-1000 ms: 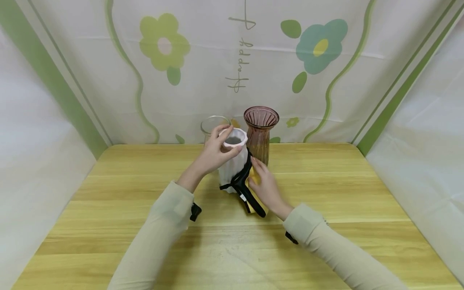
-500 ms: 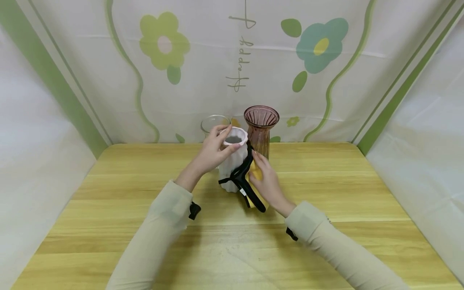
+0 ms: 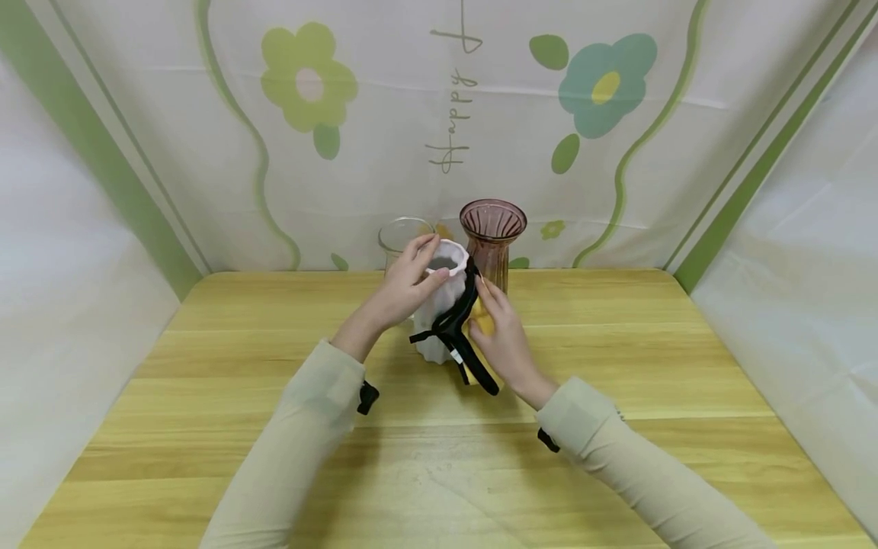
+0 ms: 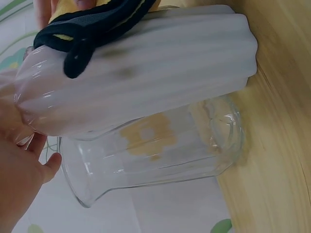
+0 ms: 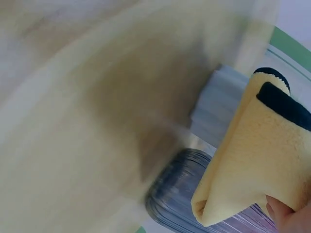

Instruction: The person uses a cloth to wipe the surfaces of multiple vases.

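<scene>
My left hand (image 3: pixel 405 286) holds the rim of a white fluted vase (image 3: pixel 430 347), its thumb on the near side of the mouth. In the left wrist view the same white vase (image 4: pixel 170 68) shows a ribbed body with its base near the tabletop. On the vase's right side, my right hand (image 3: pixel 509 339) grips a yellow cleaning cloth with black edging (image 3: pixel 473 358). The right wrist view shows the fuzzy yellow cloth (image 5: pixel 262 145) folded over, with the fingers (image 5: pixel 279 208) bunched into it. Part of the cloth hangs free below the hand.
Behind the white vase stands a clear glass vase (image 4: pixel 160 170), close beside it. A purple-tinted fluted glass vase (image 3: pixel 490 259) stands behind the cloth to the right. The wooden table (image 3: pixel 439 473) ends at a flower-printed curtain (image 3: pixel 384 152).
My right hand and the cloth have shifted slightly up along the white vase's side. The left hand stays at the rim, nearly still.
</scene>
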A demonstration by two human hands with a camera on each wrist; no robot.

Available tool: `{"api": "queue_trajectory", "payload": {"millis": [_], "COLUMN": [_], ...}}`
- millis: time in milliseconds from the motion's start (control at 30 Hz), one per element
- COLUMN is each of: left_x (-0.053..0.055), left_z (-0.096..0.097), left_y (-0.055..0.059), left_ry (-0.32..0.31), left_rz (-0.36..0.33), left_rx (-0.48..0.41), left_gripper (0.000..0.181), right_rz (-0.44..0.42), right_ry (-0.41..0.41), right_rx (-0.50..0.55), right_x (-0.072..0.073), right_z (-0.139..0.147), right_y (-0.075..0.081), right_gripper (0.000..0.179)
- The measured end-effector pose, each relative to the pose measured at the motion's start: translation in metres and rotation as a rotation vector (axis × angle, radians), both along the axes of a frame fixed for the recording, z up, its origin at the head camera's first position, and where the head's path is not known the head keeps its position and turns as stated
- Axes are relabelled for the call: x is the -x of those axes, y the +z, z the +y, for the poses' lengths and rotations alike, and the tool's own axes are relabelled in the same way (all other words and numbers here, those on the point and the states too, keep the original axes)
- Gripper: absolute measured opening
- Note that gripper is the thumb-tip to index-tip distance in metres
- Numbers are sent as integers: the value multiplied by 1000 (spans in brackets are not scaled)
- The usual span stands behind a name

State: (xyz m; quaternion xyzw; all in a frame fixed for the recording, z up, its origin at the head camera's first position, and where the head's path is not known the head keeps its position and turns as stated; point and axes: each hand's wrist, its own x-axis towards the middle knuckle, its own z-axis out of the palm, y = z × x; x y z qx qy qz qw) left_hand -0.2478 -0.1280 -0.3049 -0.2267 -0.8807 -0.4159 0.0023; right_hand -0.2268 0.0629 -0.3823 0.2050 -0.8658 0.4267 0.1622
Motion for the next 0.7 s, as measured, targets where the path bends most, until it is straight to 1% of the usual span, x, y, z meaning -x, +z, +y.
{"api": "queue_trajectory", "payload": {"millis": [133,200,300,367,433,567,700], "left_x": [1,1,1,0,-1,-1,-1], "left_z": [2,4,5,6,6,6,5], "left_y": [-3,-3,-2,-1,0,0,1], "left_ry": [35,65,101,110,106,99,93], "left_rz": [9,20,50,70,83,86,76], "left_rx": [14,37,77,97,102,97,90], "left_gripper": [73,75,73,68,67,67,66], "right_rz": [-90,-114,-115,-106,-104,-93,-43], "right_ry": [-11,-22,-25,-24,-19,-13,-10], "right_rx": [-35,-56,-79,-89,-90,-74,-38], "right_x": [-3,-3,-4,-5,-4,-3,-1], "right_z": [1,2,3,3,3,4,3], "right_y": [-12,-20,-28,-31,-32,-30,-22], "right_gripper": [65,65,64,64,64,65,65]}}
